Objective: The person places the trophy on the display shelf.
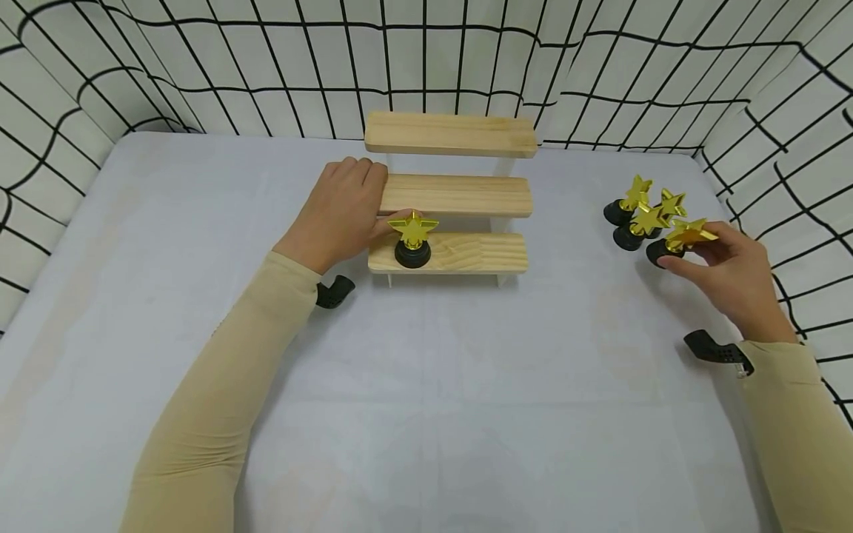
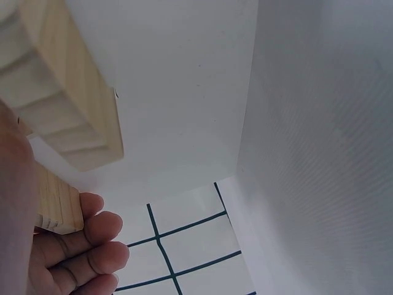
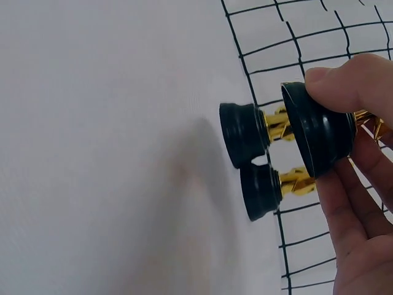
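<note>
A three-tier wooden display stand (image 1: pixel 456 195) is in the middle of the head view. At its left end my left hand (image 1: pixel 340 211) grips the middle board, and the left wrist view shows the fingers (image 2: pixel 105 227) bent around a board's end. On the lowest board, near the left thumb, stands a gold star trophy (image 1: pixel 413 237) with a round black base. Over on the right, my right hand (image 1: pixel 736 274) pinches another star trophy (image 3: pixel 325 132) by its black base between thumb and fingers. Right beside that one stand three similar star trophies (image 1: pixel 628 201), partly overlapping each other.
A white cloth (image 1: pixel 426 414) covers the work surface. Black wire grid panels (image 1: pixel 320 66) rise behind the stand and along both sides. The right-hand grid (image 1: pixel 809 244) runs close past the right hand and the group of trophies.
</note>
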### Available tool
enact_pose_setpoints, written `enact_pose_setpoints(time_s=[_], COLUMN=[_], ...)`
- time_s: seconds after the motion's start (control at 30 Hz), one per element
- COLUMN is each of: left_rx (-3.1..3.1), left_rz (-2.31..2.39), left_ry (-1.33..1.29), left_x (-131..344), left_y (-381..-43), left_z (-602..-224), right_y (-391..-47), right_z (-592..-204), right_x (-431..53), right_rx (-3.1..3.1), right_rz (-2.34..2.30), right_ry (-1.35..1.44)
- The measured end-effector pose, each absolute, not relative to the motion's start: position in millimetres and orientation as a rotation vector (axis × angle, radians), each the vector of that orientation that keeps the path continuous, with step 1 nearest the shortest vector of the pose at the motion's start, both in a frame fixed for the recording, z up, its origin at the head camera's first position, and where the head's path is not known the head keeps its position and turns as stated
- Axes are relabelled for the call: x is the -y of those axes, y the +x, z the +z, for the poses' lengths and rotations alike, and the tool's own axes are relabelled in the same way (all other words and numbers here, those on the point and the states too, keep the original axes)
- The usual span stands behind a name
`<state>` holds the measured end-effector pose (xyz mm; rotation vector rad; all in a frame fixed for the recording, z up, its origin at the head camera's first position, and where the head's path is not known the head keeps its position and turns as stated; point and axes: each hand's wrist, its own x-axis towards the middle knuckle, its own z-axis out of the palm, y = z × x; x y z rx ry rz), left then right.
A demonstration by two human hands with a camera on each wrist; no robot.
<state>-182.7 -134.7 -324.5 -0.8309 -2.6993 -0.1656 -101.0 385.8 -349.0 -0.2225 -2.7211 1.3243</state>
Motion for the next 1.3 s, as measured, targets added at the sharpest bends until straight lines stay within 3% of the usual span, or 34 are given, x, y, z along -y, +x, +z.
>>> enact_pose_setpoints(time_s=[0.7, 1.3], left_rx=[2.695, 2.635], left_rz=[-0.177, -0.146], left_ry=[-0.82, -0.831], left_x=[135.1, 135.2], left_y=[-182.3, -182.2], left_z=[-325.3, -325.8], right_y=[-101.9, -107.7], right_z=[-345.1, -336.2], right_x=[-338.7, -299.8], right_rx=[2.582, 2.557], right_rz=[1.333, 1.398], right_ry=[0.196, 0.382])
